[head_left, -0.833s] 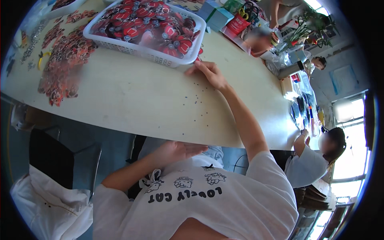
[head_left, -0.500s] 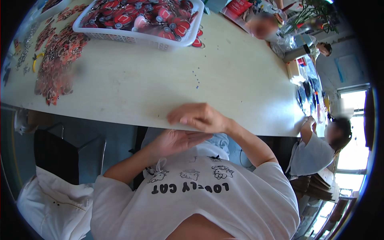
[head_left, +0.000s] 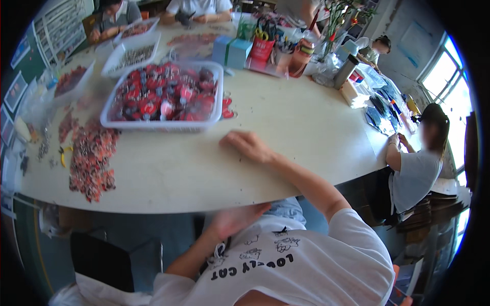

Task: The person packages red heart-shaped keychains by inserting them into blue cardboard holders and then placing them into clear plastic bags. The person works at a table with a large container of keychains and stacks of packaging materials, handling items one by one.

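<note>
A large table (head_left: 306,127) fills the middle. On it, a basket (head_left: 162,124) of small packets sits left of centre, with a loose heap of packets (head_left: 91,163) to its left. A right hand (head_left: 249,145) rests just in front of the basket; the left hand (head_left: 232,220) is below the table's near edge. Another person (head_left: 416,168) sits at the right.

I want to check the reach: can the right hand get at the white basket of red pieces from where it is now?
Probably yes. The right hand lies flat on the table just in front of the white basket, and only bare tabletop shows between them.
</note>
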`<action>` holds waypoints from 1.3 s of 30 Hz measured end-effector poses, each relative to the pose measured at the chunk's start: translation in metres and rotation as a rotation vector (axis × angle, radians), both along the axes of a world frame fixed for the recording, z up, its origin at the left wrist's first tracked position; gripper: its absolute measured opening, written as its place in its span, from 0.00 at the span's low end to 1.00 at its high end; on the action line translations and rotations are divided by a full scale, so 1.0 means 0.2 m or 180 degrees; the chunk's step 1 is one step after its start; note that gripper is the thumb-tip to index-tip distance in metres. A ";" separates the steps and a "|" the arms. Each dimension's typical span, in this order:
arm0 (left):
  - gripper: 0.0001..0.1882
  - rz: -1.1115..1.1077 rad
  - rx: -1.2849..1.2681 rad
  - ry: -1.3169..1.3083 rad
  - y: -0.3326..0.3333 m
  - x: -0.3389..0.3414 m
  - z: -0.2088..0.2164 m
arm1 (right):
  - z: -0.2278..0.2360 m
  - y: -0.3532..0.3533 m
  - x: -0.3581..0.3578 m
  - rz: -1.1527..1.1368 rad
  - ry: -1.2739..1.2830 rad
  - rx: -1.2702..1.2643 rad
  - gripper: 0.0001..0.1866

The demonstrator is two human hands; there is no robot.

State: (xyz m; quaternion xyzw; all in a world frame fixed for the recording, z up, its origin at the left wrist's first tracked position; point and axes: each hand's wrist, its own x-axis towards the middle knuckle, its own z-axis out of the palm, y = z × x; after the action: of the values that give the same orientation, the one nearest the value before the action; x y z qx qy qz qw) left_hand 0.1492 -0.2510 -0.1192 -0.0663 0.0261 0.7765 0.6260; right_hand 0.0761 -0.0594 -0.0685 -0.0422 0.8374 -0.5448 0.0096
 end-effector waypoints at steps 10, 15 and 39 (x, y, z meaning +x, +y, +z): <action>0.28 0.0001 -0.0025 0.1817 -0.12 0.00 -0.26 | 0.00 -0.31 0.58 0.1814 0.0148 -0.0460 0.17; 0.21 0.0087 -0.0621 0.1640 -0.19 0.07 -0.19 | 0.09 -0.21 0.58 0.2073 0.0183 -0.0978 0.18; 0.23 0.2004 -0.0831 0.2066 1.56 -2.25 1.26 | -0.01 1.15 0.38 0.0376 -0.0230 -0.1171 0.11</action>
State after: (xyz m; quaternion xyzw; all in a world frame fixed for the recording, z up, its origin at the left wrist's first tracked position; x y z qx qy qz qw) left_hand -0.3012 0.0603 0.1335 0.0970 0.2966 0.8995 0.3059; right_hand 0.1514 0.1712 -0.0705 -0.0727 0.7189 -0.6884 0.0638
